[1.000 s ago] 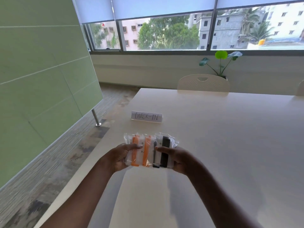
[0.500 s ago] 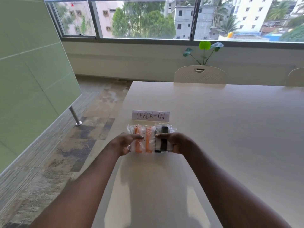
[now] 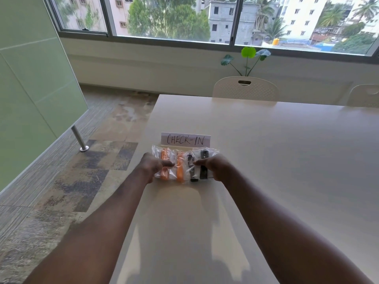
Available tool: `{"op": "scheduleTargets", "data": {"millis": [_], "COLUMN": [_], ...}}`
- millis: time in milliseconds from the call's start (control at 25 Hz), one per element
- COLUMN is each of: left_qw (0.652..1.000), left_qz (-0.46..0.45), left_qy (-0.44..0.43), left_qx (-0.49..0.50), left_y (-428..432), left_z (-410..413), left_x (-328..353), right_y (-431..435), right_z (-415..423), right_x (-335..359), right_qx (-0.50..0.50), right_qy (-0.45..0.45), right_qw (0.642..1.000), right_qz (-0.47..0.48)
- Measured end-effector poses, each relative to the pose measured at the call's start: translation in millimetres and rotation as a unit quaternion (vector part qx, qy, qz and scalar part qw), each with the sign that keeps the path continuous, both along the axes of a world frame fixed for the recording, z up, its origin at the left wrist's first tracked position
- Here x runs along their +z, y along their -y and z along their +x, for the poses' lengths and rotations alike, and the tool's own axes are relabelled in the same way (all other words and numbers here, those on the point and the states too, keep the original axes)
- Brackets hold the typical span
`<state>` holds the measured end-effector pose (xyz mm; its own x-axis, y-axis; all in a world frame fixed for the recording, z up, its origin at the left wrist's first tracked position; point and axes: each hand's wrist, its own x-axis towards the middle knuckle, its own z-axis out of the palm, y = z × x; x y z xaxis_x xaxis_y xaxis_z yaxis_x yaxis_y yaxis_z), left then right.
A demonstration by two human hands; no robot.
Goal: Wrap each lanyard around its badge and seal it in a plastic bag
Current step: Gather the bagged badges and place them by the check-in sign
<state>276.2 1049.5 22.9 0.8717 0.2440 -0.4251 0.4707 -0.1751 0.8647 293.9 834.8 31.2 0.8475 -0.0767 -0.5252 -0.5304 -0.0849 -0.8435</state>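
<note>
A row of several clear plastic bags (image 3: pixel 185 163) lies side by side near the table's left edge, just in front of a "CHECK-IN" card. Two bags on the left hold badges wrapped in orange lanyards (image 3: pixel 180 168); the two on the right hold black-wrapped ones (image 3: pixel 203 168). My left hand (image 3: pixel 151 167) grips the orange end of the row, thumb on top. My right hand (image 3: pixel 215 166) grips the black end the same way. Whether the bags touch the table cannot be told.
The white "CHECK-IN" card (image 3: pixel 185 139) stands right behind the bags. The beige table (image 3: pixel 287 160) stretches to the right and back, its left edge close to my left hand. Two white chairs (image 3: pixel 245 89) and a plant (image 3: pixel 248 58) are at the far side.
Both hands carried the row of bags forward and down, from held up near me to just in front of the card. My view has tilted down toward the table.
</note>
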Motion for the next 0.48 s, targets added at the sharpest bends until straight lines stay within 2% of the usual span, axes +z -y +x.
{"op": "scheduleTargets", "data": {"millis": [200,360,480], "left_qw": [0.998,0.996,0.997], "left_qz": [0.049,0.084,0.075], "left_qy": [0.016,0.027,0.026], "left_qx": [-0.023,-0.015,0.005], "left_y": [-7.4,-12.3,-12.2], "left_z": [-1.8,-5.3,-6.5], "left_x": [6.7,13.4,15.5], "right_y": [3.9,2.4,1.5], "right_z": [-5.4,-12.0,-17.0], "right_x": [-5.2,-6.1,-4.2], "right_qx": [-0.055,-0.082,-0.082], "right_qy": [0.011,0.027,0.027], "right_qw": [0.998,0.996,0.996], "right_qz": [0.023,-0.011,-0.013]}}
